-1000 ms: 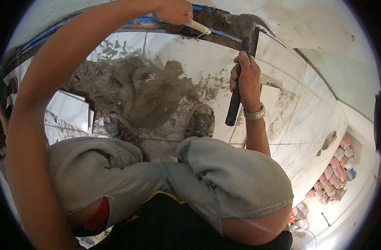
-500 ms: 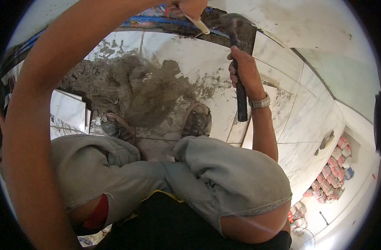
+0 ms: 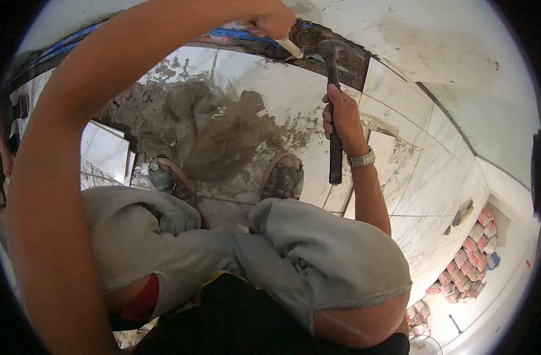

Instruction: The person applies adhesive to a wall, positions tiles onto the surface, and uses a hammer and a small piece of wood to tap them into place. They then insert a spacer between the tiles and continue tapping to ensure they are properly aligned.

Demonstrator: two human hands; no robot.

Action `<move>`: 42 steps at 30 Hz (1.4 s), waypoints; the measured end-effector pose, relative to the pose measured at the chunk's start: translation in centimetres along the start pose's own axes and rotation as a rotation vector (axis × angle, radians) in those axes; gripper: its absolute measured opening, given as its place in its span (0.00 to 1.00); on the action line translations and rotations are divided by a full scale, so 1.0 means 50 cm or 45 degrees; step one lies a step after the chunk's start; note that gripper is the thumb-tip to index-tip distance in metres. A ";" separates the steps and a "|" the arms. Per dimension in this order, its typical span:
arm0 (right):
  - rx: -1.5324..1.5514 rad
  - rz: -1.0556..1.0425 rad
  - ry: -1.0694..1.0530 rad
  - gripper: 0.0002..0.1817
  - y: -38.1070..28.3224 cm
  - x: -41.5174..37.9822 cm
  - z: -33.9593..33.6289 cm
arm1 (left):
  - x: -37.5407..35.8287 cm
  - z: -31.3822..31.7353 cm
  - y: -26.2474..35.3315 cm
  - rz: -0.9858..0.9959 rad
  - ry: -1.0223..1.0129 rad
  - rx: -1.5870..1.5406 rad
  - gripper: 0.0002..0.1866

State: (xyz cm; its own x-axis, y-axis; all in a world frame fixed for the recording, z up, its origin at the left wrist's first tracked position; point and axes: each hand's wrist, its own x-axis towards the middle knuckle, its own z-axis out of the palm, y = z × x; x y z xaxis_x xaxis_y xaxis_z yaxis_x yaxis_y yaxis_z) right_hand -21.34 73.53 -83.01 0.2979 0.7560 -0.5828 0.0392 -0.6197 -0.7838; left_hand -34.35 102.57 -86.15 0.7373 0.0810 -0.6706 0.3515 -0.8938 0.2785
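The left hand (image 3: 275,21) grips a cream cylindrical stick (image 3: 290,47) jutting beneath it; the right hand (image 3: 345,121), apart, clasps a black-handled metal hammer (image 3: 333,76) mid-handle.

The left hand (image 3: 273,21) hides the upper end of the pale handle (image 3: 291,48), and most of its fingers are out of sight; whether the handle's lower end carries a blade or touches the dark channel (image 3: 356,66) cannot be told; the left arm (image 3: 48,195) covers part of the blue tubing (image 3: 241,34) and leaves the frame at the bottom; the right hand (image 3: 345,118) conceals the middle of the hammer (image 3: 335,164); trousers (image 3: 335,248) hide the shoe heels; the fan (image 3: 425,344) is cut off below; print on the distant sacks (image 3: 467,260) is too small to read.
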 end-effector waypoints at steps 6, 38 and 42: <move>0.104 -0.086 0.094 0.24 0.015 -0.017 0.017 | -0.137 0.009 -0.051 0.139 0.256 -0.009 0.21; 0.144 -0.185 0.267 0.26 -0.041 -0.013 -0.006 | -0.073 -0.034 0.070 -0.301 -0.070 -0.262 0.29; 0.027 -0.213 0.260 0.25 -0.049 -0.020 -0.006 | -0.128 0.028 0.058 0.245 0.248 0.264 0.22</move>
State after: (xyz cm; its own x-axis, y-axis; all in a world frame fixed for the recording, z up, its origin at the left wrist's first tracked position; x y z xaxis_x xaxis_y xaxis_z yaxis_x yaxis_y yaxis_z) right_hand -21.47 74.26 -80.45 0.4756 0.7878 -0.3912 0.0844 -0.4836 -0.8712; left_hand -38.86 98.83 -82.04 0.8819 -0.0331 -0.4702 0.0851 -0.9700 0.2278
